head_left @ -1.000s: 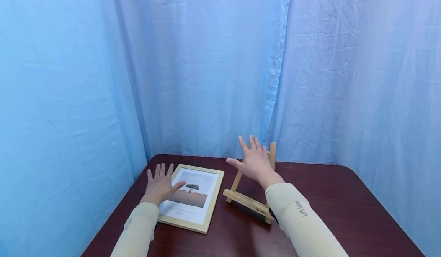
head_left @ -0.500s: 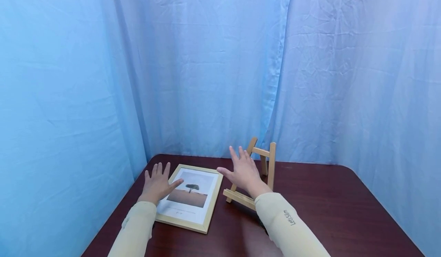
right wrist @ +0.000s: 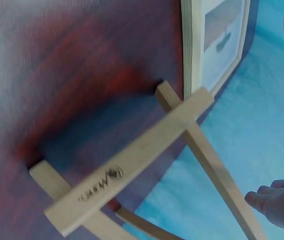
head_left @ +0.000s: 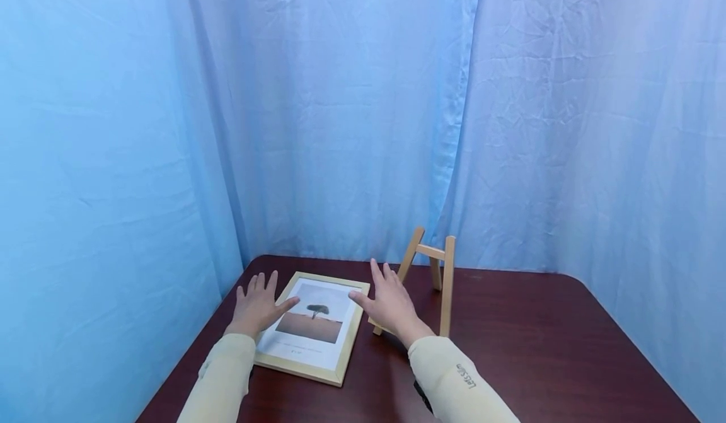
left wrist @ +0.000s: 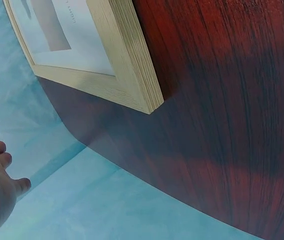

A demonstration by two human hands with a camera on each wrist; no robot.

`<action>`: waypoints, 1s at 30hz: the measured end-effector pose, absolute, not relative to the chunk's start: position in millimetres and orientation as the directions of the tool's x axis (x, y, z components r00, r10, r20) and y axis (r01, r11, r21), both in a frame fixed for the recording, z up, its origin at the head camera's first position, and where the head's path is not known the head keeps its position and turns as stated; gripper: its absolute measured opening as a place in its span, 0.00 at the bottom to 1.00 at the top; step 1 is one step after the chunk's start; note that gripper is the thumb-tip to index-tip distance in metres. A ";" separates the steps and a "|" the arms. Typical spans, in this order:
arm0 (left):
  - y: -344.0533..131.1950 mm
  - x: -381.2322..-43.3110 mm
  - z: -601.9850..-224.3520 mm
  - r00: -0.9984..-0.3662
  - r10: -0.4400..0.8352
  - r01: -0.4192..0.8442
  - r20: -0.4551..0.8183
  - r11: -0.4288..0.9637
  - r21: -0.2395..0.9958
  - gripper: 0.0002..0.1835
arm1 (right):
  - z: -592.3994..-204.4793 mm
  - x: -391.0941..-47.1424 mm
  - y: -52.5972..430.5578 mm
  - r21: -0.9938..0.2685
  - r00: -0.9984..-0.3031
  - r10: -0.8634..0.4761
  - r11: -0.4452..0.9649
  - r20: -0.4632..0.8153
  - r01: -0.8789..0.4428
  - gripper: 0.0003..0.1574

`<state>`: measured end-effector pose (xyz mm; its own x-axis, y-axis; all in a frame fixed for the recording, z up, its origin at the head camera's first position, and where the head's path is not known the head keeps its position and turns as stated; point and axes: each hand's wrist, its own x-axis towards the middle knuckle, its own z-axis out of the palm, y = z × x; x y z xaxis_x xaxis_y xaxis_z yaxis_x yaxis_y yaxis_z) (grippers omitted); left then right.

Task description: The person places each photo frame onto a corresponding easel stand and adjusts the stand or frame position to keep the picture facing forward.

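A picture frame (head_left: pixel 306 370) with a pale wood border lies face up on the dark red table; its print shows a tree. My left hand (head_left: pixel 258 306) hovers over its left side, fingers spread and holding nothing. To the right of the frame stands a small wooden easel (head_left: pixel 447 284), its lower ledge (right wrist: pixel 132 155) plain in the right wrist view. My right hand (head_left: pixel 390 303) is between frame and easel, fingers extended with nothing in them, thumb overlapping the frame's right edge in the head view. Forearm and hand hide most of the ledge there.
The wood-grained table (head_left: pixel 539 341) has rounded far corners and stretches to the right of the easel. Blue curtains (head_left: pixel 340 127) hang close behind its back edge and along both sides.
My right hand has moved left and down from in front of the easel's upper part toward the frame. The left hand has shifted slightly left. Frame and easel stay where they were.
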<state>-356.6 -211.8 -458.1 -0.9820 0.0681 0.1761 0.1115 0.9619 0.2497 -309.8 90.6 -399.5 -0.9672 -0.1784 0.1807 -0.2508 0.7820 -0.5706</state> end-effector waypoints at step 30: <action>-230.5 -353.1 -465.3 -0.996 -0.033 0.002 0.081 0.922 0.388 0.54 | -437.0 -286.9 61.8 -0.854 -0.989 -0.108 0.499 0.103 -0.144 0.53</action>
<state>-353.1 -230.5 -465.3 -0.9962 -0.0325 0.0812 0.0015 0.9217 0.3878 -286.9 61.8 -437.0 -0.9888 -0.1080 0.1033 -0.1438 0.4992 -0.8544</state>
